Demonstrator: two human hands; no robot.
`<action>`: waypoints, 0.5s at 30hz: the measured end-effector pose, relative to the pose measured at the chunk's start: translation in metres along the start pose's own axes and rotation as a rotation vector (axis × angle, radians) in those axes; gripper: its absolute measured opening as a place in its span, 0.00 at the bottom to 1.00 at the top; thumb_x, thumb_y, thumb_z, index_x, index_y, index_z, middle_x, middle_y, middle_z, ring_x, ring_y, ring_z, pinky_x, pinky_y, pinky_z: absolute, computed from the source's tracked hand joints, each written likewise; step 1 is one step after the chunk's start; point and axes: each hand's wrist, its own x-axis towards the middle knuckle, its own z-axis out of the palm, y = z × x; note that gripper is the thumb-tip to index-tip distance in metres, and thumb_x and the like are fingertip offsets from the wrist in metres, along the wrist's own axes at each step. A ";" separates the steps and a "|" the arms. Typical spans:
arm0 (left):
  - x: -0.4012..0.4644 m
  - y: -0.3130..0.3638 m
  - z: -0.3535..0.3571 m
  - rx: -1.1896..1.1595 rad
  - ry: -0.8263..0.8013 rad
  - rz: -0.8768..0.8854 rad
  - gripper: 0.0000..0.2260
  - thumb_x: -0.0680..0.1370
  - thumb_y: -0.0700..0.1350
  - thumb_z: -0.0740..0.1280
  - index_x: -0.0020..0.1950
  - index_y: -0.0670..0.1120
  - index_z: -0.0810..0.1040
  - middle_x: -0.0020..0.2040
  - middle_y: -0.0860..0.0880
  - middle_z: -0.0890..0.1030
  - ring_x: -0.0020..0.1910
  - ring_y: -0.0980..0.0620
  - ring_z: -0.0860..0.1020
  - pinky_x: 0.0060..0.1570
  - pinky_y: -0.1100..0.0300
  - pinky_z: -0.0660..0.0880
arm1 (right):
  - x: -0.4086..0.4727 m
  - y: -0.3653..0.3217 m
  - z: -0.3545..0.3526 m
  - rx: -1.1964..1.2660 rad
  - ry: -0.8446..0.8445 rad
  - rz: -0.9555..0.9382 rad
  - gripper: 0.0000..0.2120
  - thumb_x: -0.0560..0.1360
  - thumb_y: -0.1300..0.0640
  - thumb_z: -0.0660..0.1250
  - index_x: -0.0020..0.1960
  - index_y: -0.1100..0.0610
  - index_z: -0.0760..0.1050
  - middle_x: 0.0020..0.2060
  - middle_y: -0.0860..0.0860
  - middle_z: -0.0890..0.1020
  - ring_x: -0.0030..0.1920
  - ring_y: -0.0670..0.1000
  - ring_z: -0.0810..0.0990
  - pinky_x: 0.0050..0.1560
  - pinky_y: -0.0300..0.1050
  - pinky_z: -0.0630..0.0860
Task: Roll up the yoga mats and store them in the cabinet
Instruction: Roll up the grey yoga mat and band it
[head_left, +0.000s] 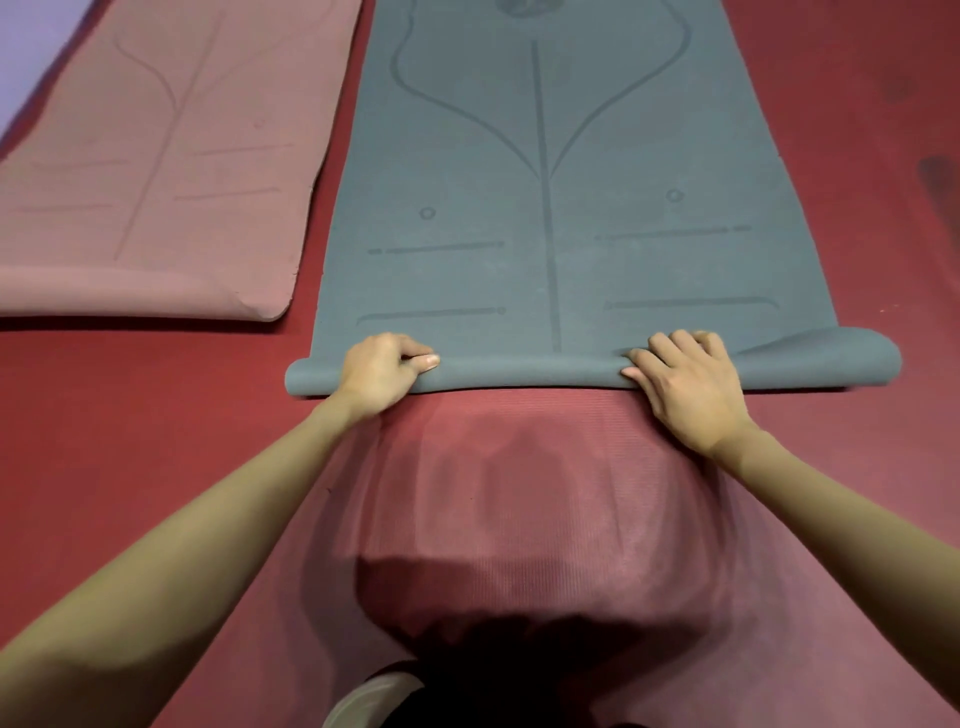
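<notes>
Grey mat (545, 218): lies lengthwise on the red floor (130, 415), running from centre frame out toward 12 o'clock; its near end is turned over into a first low roll (524, 375) across the middle of the view. I judge the roll was begun at the near end so it can be pushed away along the mat's length.

Left hand (382, 371): sits on the roll toward its 9 o'clock end, fingers (410, 345) curled over the top and thumb pressed along the near face, gripping the rolled edge.

Right hand (685, 384): sits toward the 3 o'clock end, fingers (670, 345) bent over the roll and holding it; past this hand the end of the roll gapes looser than the rest.

Spacing of hands: well apart, either side of the mat's printed centre line; I read this as keeping the roll square and even.

Pink mat (156, 171): flat on the floor at 10 o'clock, just beside the grey one, not yet rolled.

Cabinet: not in view.

Progress: early, in my judgement; one mat barely started, one untouched, storing still to come.

Risk: the slack 3 o'clock end may cone the roll unless tightened.
</notes>
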 end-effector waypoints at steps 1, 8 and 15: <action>0.003 -0.001 -0.001 -0.022 -0.023 -0.062 0.09 0.78 0.52 0.67 0.55 0.52 0.84 0.56 0.54 0.83 0.59 0.50 0.77 0.51 0.59 0.69 | 0.002 0.000 0.001 -0.011 0.003 -0.003 0.17 0.82 0.50 0.55 0.46 0.58 0.77 0.36 0.53 0.74 0.38 0.57 0.73 0.46 0.49 0.64; 0.024 -0.001 -0.007 -0.384 -0.086 -0.192 0.10 0.69 0.44 0.78 0.38 0.53 0.78 0.36 0.56 0.77 0.37 0.56 0.75 0.49 0.60 0.70 | 0.012 0.005 0.006 -0.001 -0.085 0.007 0.19 0.82 0.47 0.52 0.46 0.59 0.75 0.36 0.55 0.75 0.39 0.59 0.74 0.40 0.52 0.66; 0.017 -0.001 0.003 -0.174 0.092 0.042 0.09 0.70 0.42 0.76 0.35 0.48 0.77 0.36 0.53 0.74 0.36 0.52 0.71 0.45 0.56 0.70 | 0.020 -0.001 0.001 0.088 -0.133 0.219 0.19 0.78 0.46 0.60 0.42 0.62 0.75 0.43 0.61 0.74 0.42 0.61 0.72 0.39 0.52 0.69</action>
